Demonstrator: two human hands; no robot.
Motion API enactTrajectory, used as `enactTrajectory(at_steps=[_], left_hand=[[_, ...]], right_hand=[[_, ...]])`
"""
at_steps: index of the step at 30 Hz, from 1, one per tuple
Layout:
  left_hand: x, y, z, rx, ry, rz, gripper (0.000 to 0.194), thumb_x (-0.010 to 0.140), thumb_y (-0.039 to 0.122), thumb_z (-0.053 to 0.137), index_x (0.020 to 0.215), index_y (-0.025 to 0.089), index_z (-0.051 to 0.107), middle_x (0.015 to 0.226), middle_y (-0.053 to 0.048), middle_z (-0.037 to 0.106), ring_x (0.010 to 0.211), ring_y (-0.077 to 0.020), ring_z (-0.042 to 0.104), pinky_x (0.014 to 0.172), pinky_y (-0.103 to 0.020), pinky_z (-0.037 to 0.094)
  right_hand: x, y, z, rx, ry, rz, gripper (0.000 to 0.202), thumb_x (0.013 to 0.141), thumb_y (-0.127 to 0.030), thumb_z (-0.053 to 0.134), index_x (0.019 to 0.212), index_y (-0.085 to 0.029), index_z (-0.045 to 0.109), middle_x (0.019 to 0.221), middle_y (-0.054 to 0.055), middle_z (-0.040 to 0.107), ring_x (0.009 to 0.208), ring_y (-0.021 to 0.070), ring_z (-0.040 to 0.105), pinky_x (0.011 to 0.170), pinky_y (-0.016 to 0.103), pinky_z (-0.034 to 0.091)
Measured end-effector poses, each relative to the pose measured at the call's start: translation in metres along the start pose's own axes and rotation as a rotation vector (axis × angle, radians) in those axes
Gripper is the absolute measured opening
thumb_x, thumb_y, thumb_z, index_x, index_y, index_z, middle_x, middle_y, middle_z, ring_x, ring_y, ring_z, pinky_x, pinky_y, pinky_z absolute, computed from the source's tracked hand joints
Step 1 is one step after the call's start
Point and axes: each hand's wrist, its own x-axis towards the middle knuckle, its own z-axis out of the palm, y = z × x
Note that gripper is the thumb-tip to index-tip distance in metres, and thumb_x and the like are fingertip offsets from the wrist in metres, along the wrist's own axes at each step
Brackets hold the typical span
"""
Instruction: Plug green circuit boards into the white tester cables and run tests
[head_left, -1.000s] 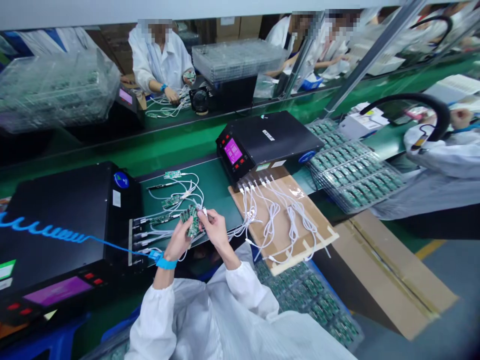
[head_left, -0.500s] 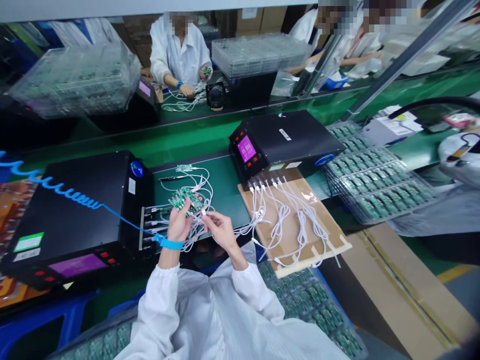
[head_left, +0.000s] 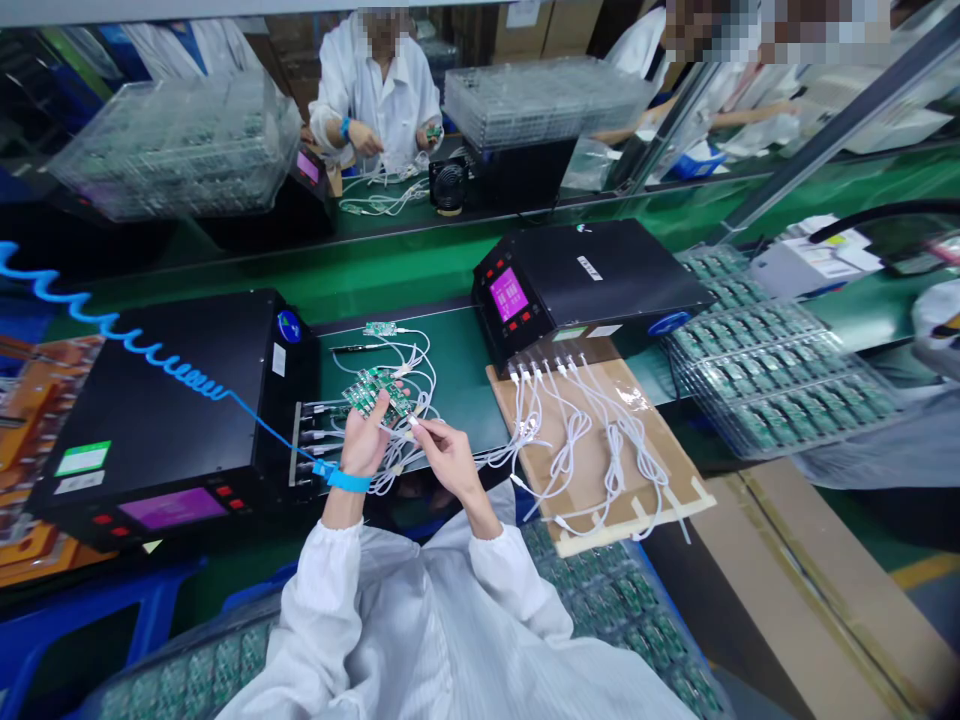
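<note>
Several green circuit boards [head_left: 369, 390] are gripped in my left hand [head_left: 365, 440], with the thumb across them. A blue wrist strap [head_left: 349, 481] with a coiled cord circles that wrist. My right hand [head_left: 448, 455] pinches the white plug of a cable [head_left: 412, 421] at the right edge of the boards; whether the plug sits in a board I cannot tell. Behind my hands, white cables [head_left: 431, 375] lie in loops on the green mat. One more circuit board [head_left: 380, 328], joined to a cable, rests at the mat's far side.
Black test boxes with pink screens stand at my left [head_left: 172, 400] and ahead right [head_left: 592, 280]. White cables hang over a cardboard sheet [head_left: 555, 450]. Trays of boards [head_left: 780, 370] are stacked at the right. A co-worker [head_left: 379, 90] sits across the bench.
The whole view has shifted slightly to the right. My hands stay together at the boards, the right one still on the plug. The co-worker opposite has raised a hand from the cables.
</note>
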Motion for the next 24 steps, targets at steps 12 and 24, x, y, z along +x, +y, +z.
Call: enactTrajectory(at_steps=[12,24], left_hand=[[0.002,-0.006,-0.009,0.114,-0.048,0.086,0.056,0.069,0.043,0.093,0.116,0.018,0.075,0.110,-0.011,0.079,0.106,-0.0274,0.074,0.096,-0.039,0.057],[0.004,-0.003,-0.003,0.123,-0.054,0.049,0.050,0.068,0.044,0.093,0.106,0.018,0.077,0.105,-0.010,0.079,0.100,-0.0242,0.074,0.087,-0.034,0.056]], right_hand=[[0.001,0.001,0.003,0.011,0.042,0.027,0.039,0.090,-0.055,0.069,0.102,-0.020,0.084,0.087,0.005,0.077,0.072,0.0179,0.068,0.072,0.030,0.058],[0.003,0.013,0.008,0.070,0.087,0.003,0.046,0.093,-0.056,0.065,0.121,-0.021,0.077,0.100,0.007,0.076,0.080,0.0192,0.070,0.077,0.034,0.061]])
